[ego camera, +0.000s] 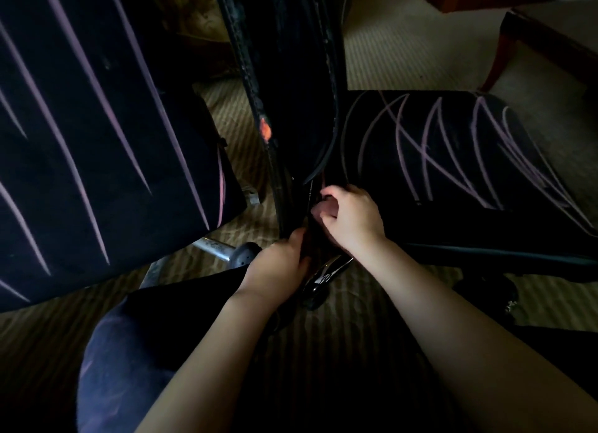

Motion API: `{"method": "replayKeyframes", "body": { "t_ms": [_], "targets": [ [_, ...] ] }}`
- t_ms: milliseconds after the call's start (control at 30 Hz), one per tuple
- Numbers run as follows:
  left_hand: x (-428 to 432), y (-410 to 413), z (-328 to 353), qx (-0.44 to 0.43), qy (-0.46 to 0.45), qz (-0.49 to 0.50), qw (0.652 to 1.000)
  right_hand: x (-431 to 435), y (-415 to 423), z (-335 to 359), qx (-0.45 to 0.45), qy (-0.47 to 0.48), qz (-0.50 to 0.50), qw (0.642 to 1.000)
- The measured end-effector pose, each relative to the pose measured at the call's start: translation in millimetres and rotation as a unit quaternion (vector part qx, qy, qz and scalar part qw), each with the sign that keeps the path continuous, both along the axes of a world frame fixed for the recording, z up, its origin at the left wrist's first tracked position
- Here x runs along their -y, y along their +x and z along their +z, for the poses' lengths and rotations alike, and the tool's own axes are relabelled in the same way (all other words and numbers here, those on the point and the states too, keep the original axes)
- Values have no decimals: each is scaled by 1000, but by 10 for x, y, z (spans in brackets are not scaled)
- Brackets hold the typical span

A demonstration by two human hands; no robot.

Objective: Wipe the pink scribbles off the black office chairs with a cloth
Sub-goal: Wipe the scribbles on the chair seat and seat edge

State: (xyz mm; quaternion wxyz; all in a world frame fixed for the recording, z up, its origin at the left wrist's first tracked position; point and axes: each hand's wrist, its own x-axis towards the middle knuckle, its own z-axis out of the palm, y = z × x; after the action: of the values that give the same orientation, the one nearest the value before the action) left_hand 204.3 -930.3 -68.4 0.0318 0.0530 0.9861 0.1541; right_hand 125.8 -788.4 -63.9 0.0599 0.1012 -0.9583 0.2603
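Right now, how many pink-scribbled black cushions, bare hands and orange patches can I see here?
Pink-scribbled cushions: 2, left cushion, right cushion
Bare hands: 2, left hand, right hand
Orange patches: 1, orange patch on the chair back
Total: 5

striped beige carpet [365, 306]; two black office chairs [81, 141] stand on it, caster [245, 254] and chrome base leg [210, 248] touching carpet; reddish wooden furniture leg [496, 60] far right.
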Motion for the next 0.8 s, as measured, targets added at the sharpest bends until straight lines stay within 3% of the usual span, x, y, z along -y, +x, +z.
{"method": "replayKeyframes", "body": {
  "t_ms": [100, 200, 367, 500, 700, 800],
  "targets": [
    [-51, -27, 63, -136, 71, 12, 988, -188, 96, 15, 33, -51, 31, 998],
    [-192, -113, 44, -223, 84, 1, 971, -529, 135, 57, 4, -79, 63, 995],
    [-628, -281, 45, -149, 85, 88, 981, -946, -4, 44, -3, -72, 36, 997],
    [-845, -374, 55, -54, -44, 118, 991, -1073, -175, 39, -9, -60, 29, 998],
    [-787, -588, 15, -71, -185, 119, 973, -1006, -384, -79, -54, 21, 74, 996],
    [-863, -815, 117, -44, -198, 133, 970, -960, -482, -171, -97, 47, 106, 988]
  ]
}}
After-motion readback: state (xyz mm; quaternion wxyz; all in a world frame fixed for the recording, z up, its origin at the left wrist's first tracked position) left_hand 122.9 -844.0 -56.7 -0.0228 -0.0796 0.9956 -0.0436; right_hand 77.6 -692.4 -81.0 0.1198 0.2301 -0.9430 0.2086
